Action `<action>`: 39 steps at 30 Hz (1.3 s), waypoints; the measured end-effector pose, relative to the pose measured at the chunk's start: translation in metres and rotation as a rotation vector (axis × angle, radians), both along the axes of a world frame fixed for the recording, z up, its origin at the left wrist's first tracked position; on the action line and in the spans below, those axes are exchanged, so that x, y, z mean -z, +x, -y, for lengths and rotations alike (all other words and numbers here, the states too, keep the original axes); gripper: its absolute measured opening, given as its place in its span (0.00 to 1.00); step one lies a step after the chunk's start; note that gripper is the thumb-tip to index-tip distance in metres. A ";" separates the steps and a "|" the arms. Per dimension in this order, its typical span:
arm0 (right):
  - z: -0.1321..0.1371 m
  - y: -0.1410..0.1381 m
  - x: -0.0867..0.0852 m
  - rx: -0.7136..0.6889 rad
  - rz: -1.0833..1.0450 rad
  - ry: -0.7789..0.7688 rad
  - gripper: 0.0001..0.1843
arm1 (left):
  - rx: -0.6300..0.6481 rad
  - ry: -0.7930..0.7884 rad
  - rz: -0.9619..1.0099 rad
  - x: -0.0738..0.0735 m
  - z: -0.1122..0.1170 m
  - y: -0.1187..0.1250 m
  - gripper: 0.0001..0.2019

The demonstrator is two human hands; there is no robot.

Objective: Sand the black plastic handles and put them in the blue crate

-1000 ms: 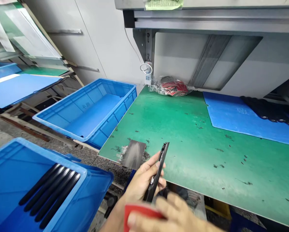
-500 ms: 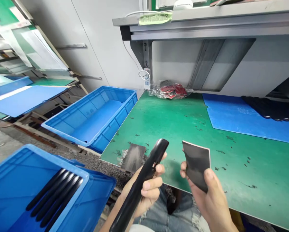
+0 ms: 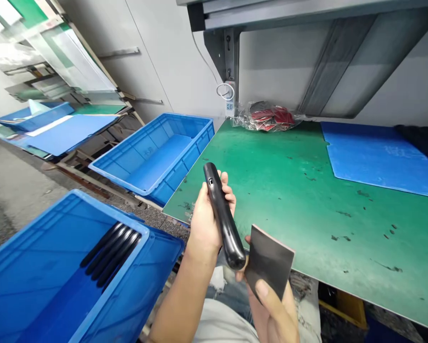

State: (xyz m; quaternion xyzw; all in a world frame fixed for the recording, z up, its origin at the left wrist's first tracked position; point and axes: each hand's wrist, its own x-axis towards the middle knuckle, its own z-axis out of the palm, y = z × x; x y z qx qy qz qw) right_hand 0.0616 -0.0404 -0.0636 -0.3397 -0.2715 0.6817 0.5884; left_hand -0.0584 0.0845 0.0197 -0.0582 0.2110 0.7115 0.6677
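My left hand (image 3: 206, 220) is closed round a long glossy black plastic part (image 3: 223, 216), held upright over the near edge of the green table (image 3: 289, 190). My right hand (image 3: 271, 305) pinches a dark square sanding pad (image 3: 269, 259) with a pinkish edge, thumb on its face, right beside the lower end of the black part. Several similar black parts (image 3: 112, 255) lie side by side in the blue crate (image 3: 38, 257) at my lower left.
A second blue crate (image 3: 157, 155), with nothing seen inside, stands beside the table's left edge. A clear bag of red and black items (image 3: 269, 116) lies at the back by the wall. A blue sheet (image 3: 378, 157) covers the table's right side. Blue boards lean far left.
My left hand has raised the black part and turned it more upright. My right hand has dropped the pad lower and nearer, to the part's bottom end. The view has shifted left.
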 end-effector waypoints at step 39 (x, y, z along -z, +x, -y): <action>-0.034 0.053 -0.045 -0.158 0.903 1.102 0.22 | 0.319 0.001 0.315 -0.005 0.022 0.008 0.14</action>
